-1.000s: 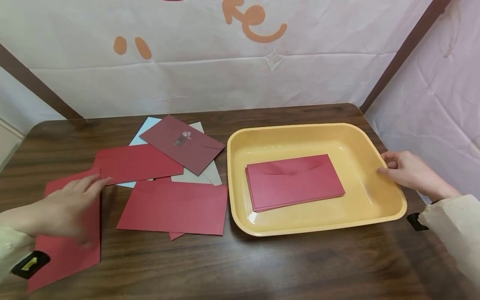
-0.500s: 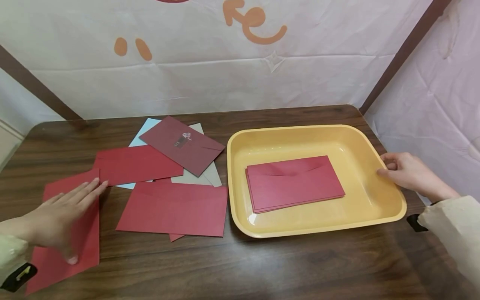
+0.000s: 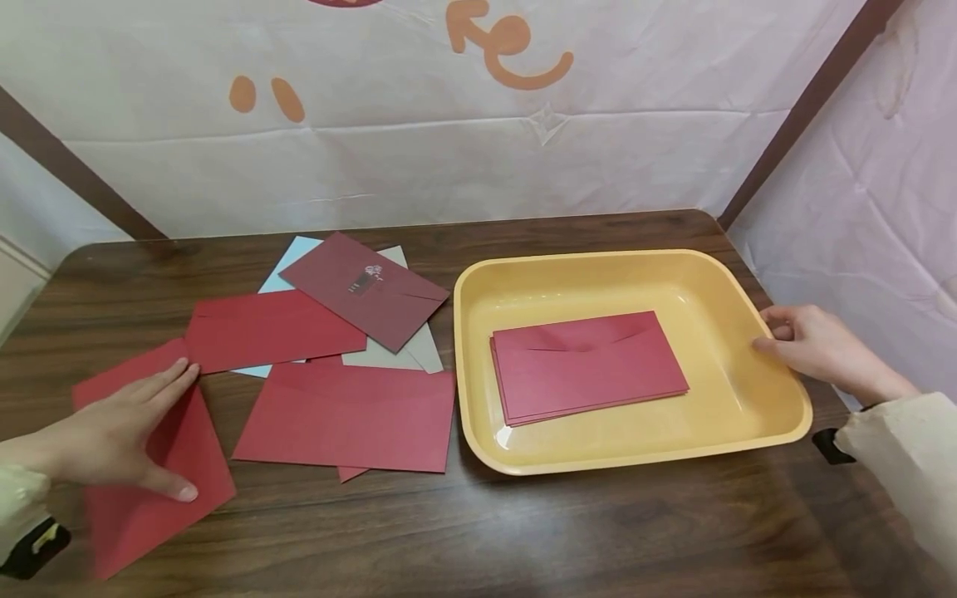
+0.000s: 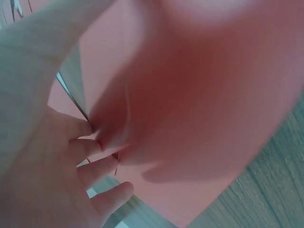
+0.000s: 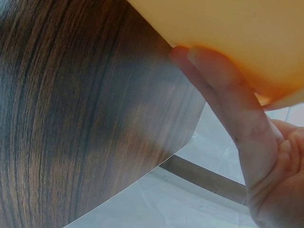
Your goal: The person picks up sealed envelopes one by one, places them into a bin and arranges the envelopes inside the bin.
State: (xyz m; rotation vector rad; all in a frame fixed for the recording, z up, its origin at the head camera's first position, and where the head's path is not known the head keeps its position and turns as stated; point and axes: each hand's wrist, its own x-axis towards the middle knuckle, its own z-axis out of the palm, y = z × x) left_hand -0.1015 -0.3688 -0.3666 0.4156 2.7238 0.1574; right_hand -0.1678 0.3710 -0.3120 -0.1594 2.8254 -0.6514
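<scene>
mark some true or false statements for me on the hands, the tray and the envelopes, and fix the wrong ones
1. The right hand grips the side of the yellow tray. True.
2. The stack of red envelopes in the tray stands on edge. False: it lies flat.
3. The left hand rests on a loose red envelope. True.
4. The maroon envelope lies inside the tray. False: it lies outside, overlapping a beige envelope.
5. The tray is to the left of the loose envelopes in the head view. False: it is to their right.
</scene>
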